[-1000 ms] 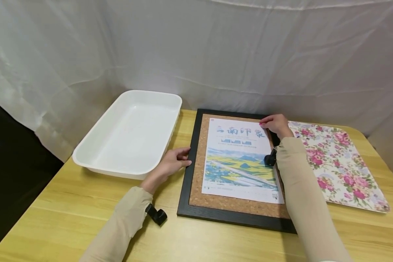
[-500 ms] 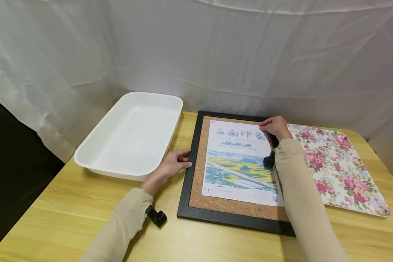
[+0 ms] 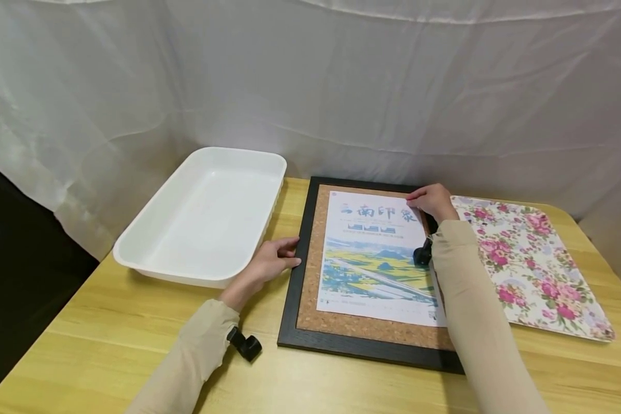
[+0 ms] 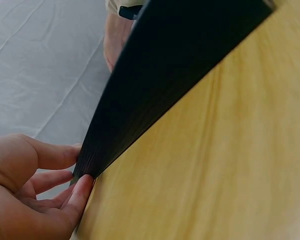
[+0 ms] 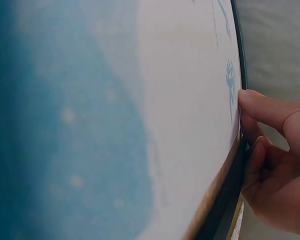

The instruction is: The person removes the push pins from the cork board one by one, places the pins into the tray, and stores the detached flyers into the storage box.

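A cork board with a black frame lies flat on the wooden table, between a white plastic tray on its left and a flowered tray on its right, the latter lying just beside the frame. A printed poster (blue characters across the top, a yellow and blue landscape below) lies on the cork, taking up most of it and leaving a brown margin all round. The left hand rests at the middle of the frame's left edge; the left wrist view shows its fingertips lying against the black frame where it meets the table, the fingers fairly straight and wrapped around nothing, so this hand is relaxed and merely touches the board. The right hand is at the poster's upper right corner, close to the frame's right side. In the right wrist view a fingertip presses on the poster's edge beside the blue print, with the other fingers curled below it by the dark frame; whether they pinch anything there I cannot tell. White cloth hangs behind the table. Both sleeves are beige.
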The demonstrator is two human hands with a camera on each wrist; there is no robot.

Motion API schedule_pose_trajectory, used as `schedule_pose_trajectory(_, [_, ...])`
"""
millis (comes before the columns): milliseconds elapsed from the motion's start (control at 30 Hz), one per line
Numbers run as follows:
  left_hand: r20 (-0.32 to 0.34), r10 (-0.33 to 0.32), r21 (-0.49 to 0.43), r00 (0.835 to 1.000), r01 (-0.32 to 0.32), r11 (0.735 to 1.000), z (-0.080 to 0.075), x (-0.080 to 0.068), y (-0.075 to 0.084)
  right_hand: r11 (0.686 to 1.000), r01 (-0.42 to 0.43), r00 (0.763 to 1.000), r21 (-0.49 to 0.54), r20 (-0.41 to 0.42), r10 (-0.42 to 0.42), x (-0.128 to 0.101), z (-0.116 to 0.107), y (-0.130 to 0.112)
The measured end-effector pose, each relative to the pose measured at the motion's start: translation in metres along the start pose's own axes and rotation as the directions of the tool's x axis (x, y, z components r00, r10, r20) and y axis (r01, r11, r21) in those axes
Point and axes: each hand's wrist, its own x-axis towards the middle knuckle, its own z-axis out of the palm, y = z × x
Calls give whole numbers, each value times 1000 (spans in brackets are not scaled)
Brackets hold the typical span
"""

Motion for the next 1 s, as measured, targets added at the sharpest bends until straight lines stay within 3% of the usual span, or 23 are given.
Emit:
schedule_pose_trajectory(367, [0,-26,1,1000,26,1000,-2,-4,-1,1000,28,999,-13,-15,-28,2,7,-2])
schedule_pose_trajectory(1000, [4,-7,-5,1000,8,1000,1,-3,-1,1000,-20,999,8,-47,20,0,4,0])
